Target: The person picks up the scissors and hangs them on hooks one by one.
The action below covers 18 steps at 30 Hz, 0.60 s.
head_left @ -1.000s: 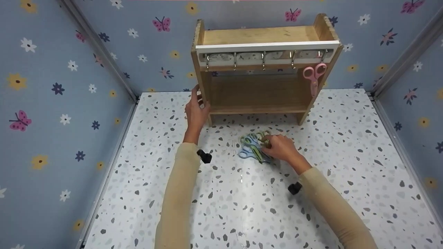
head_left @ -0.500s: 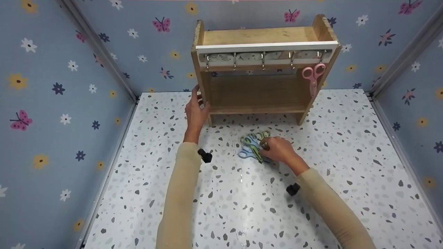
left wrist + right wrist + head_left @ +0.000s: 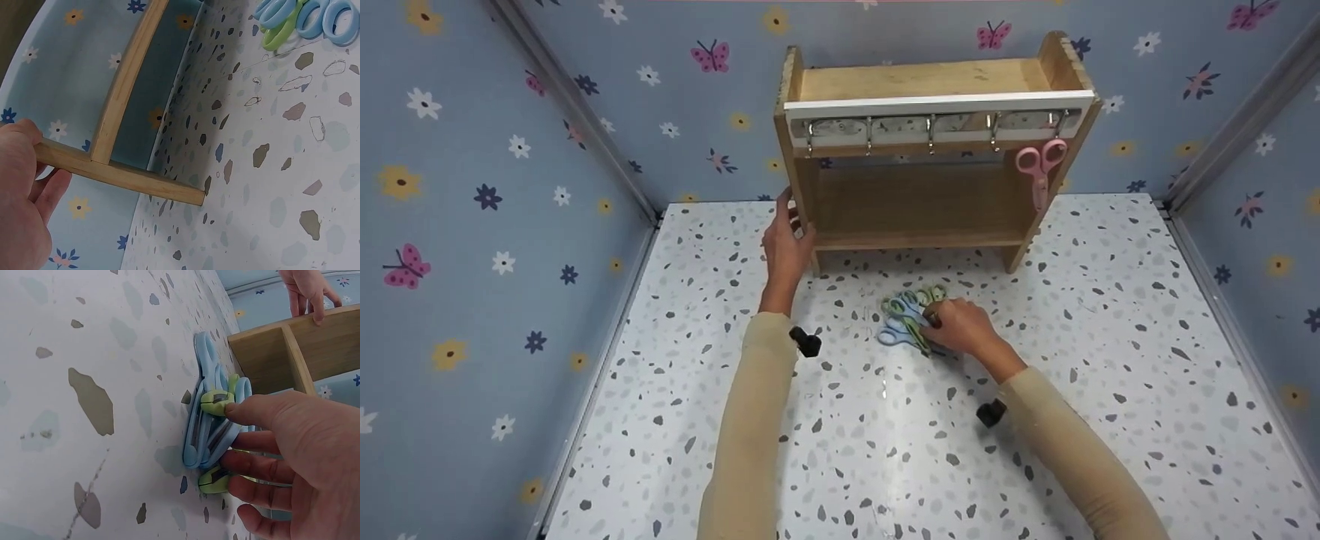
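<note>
My left hand [image 3: 786, 247] grips the left side panel of a small wooden shelf [image 3: 922, 206]; in the left wrist view thumb and fingers lie on either side of its edge. Low over a small pile of blue scissors [image 3: 894, 335] and green scissors [image 3: 913, 328] is my right hand [image 3: 964, 326]. In the right wrist view its thumb and curled fingers pinch the tip end of green scissors [image 3: 216, 403], lying over blue scissors [image 3: 194, 433]. More green scissors [image 3: 214, 481] show beneath. Pink scissors [image 3: 1040, 180] hang on the rightmost hook of the shelf.
A white rail [image 3: 829, 133] with several metal hooks runs across the shelf's front. The shelf stands at the back of a speckled white table [image 3: 840, 450]. Flowered blue walls [image 3: 457, 285] enclose the table left, right and behind.
My right hand has shifted slightly left over the scissors pile, its fingers drawing in on the scissors. The left hand keeps its grip on the shelf's side.
</note>
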Motion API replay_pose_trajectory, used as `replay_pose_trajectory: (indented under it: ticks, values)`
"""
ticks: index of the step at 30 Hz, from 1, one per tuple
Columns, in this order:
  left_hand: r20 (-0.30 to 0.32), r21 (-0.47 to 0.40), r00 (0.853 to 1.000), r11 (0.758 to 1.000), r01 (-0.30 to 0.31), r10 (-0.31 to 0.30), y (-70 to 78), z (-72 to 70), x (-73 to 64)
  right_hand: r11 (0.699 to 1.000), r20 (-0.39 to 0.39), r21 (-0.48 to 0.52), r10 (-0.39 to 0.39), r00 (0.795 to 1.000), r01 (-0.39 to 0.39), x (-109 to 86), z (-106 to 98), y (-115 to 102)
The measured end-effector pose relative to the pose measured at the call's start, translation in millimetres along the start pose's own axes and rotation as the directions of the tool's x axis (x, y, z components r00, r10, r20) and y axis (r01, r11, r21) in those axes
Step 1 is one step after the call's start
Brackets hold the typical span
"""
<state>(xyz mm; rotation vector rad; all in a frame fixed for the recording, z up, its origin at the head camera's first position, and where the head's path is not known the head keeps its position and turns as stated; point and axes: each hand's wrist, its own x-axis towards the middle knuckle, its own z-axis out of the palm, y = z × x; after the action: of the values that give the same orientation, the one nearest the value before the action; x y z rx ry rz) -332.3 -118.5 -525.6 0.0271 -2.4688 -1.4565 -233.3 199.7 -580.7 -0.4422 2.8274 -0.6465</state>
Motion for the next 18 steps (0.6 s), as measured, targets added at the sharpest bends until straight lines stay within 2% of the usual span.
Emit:
replay_pose_trajectory:
  ticks: [9,18]
  values:
    - [0.023,-0.006,1.0,1.0,0.001,0.0,-0.3,-1.1,-0.6,1.0,-0.033,-0.015,0.013,0.999,-0.013,-2.9,3.8,2.3]
    - [-0.007,0.005,0.999,0.999,-0.042,0.042,-2.8,-2.0,-0.6,1.0,-0.076,0.002,-0.016,0.997,0.016,-3.0,7.4,3.8]
